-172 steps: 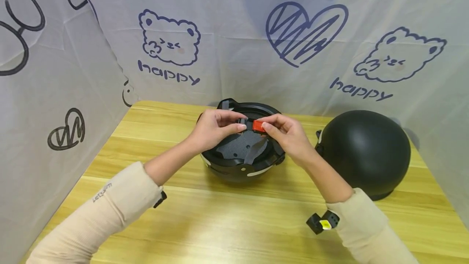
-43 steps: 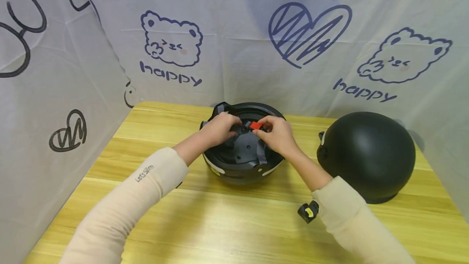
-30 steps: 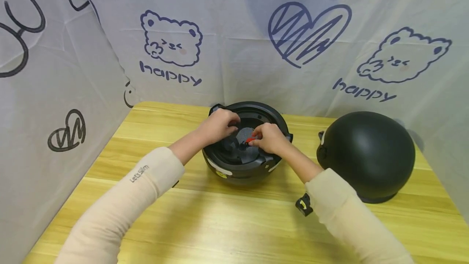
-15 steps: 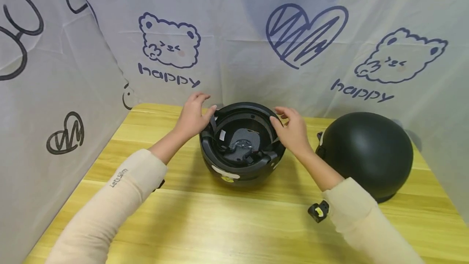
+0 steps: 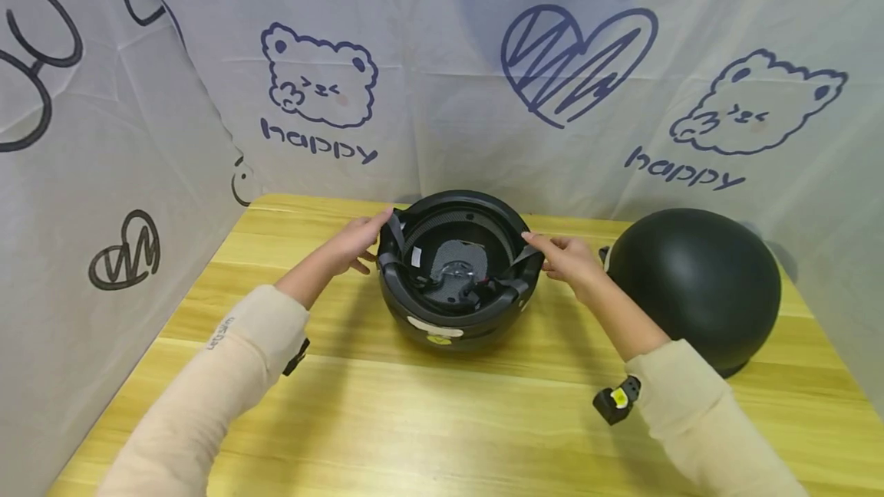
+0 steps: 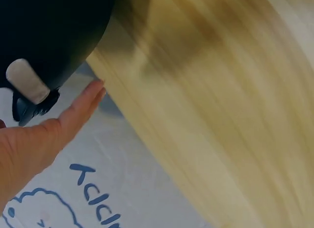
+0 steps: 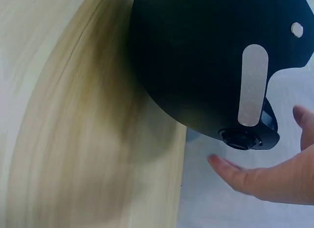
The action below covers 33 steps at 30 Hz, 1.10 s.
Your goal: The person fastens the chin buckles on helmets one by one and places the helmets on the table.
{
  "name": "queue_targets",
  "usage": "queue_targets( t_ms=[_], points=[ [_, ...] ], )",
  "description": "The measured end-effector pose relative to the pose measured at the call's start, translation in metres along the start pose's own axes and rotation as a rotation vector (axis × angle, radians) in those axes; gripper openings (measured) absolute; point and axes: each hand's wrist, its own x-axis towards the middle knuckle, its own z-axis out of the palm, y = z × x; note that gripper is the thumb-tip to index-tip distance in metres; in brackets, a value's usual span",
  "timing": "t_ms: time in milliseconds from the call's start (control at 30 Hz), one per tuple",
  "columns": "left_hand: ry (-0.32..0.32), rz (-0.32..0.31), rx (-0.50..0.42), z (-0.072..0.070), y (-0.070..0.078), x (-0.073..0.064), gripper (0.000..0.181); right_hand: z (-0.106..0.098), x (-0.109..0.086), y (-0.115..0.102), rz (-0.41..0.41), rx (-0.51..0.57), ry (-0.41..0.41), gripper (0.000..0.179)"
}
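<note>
A black helmet rests upside down on the table, its hollow facing up. Grey straps lie along the inside of its rim, and the dark buckle sits low in the hollow. My left hand is at the left side, thumb tip at the rim; in the left wrist view its fingers stretch out beside the shell. On the other side my right hand has its thumb tip at the right rim. Its fingers extend below the helmet's round side knob, a gap showing between.
A second black helmet sits dome up on the right of the wooden table, close to my right forearm. White cloth with drawn bears and hearts hangs behind the table and along its left side.
Earlier both hands held the strap buckle with its red tab above the hollow. The right hand lowered it inside and let go. The helmet has turned, and both hands have moved out to its sides.
</note>
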Motion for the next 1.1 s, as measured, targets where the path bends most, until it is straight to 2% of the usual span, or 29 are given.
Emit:
queue_targets(
  t_ms=[100, 167, 300, 533, 700, 867, 967, 1100],
  points=[
    [-0.055, -0.020, -0.040, 0.004, -0.003, 0.003, 0.071, 0.001, 0.001, 0.003, 0.017, 0.086, -0.087, 0.079],
    [-0.063, -0.035, -0.067, 0.007, -0.004, 0.005, 0.072, 0.003, 0.001, 0.004, 0.025, 0.119, -0.119, 0.075],
    [-0.073, -0.053, -0.123, 0.010, -0.005, 0.007, 0.073, 0.006, 0.002, 0.006, 0.031, 0.157, -0.136, 0.065],
    [-0.172, -0.117, -0.246, 0.009, -0.004, 0.008, 0.075, 0.010, 0.006, 0.007, 0.068, 0.256, -0.152, 0.061],
    [-0.175, -0.154, -0.284, 0.010, -0.002, 0.009, 0.072, 0.010, 0.010, 0.009, 0.086, 0.280, -0.164, 0.058],
    [-0.170, -0.164, -0.270, 0.010, -0.001, 0.009, 0.072, 0.010, 0.011, 0.008, 0.095, 0.287, -0.180, 0.061],
    [-0.171, -0.175, -0.272, 0.011, 0.000, 0.009, 0.073, 0.009, 0.012, 0.007, 0.112, 0.316, -0.225, 0.067],
    [-0.158, -0.196, -0.283, 0.010, 0.000, 0.009, 0.079, 0.007, 0.015, 0.004, 0.174, 0.401, -0.270, 0.074]
  ],
)
